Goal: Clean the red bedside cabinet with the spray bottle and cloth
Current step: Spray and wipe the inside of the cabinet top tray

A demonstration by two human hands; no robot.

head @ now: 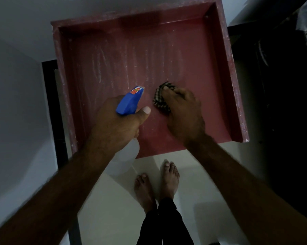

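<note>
The red bedside cabinet [234, 82] fills the upper middle, seen from above, with a raised rim and a top streaked with white dust. My left hand [115, 124] grips a spray bottle [129, 101] with a blue head and clear body, its nozzle pointing at the cabinet top. My right hand [182, 110] holds a bunched, dark checked cloth [159, 99] against the surface, just right of the nozzle. Most of the cloth is hidden under my fingers.
White walls stand to the left and behind the cabinet. A dark piece of furniture [281, 103] stands close on the right. My bare feet [156, 184] stand on the pale tiled floor [211, 183] right below the cabinet's front edge.
</note>
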